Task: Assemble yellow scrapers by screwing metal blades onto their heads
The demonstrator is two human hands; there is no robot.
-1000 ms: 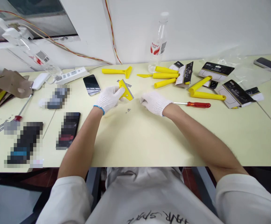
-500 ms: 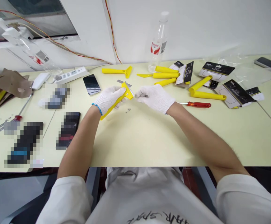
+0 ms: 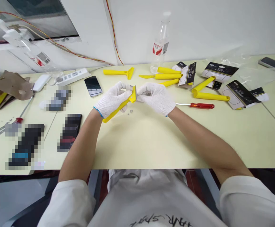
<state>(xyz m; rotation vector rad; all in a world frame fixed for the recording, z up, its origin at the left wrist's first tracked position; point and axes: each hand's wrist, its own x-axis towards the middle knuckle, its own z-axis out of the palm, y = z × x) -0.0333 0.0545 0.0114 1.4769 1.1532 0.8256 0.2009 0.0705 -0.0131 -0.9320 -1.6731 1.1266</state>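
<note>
My left hand [image 3: 113,98], in a white knit glove with blue trim, is closed around a yellow scraper [image 3: 116,112]. The scraper slants, its handle toward me and its head up to the right. Along the head's right edge runs a thin grey metal blade [image 3: 136,92]. The gloved fingers of my right hand [image 3: 156,98] pinch at this blade, close against the head; their tips are partly hidden. Small screws [image 3: 131,111] lie on the table just below the hands. To the right of my right hand rests a screwdriver [image 3: 201,106] with a red handle.
Another yellow scraper [image 3: 116,72] lies behind my hands. Yellow handles [image 3: 168,76] and black packaging cards [image 3: 240,93] are at the back right. A plastic bottle [image 3: 160,47] stands by the wall. On the left are a phone [image 3: 93,86] and a white power strip [image 3: 73,76].
My right hand has moved slightly left, bringing its fingers to the scraper head. The head has turned, so its blade edge now faces my right hand.
</note>
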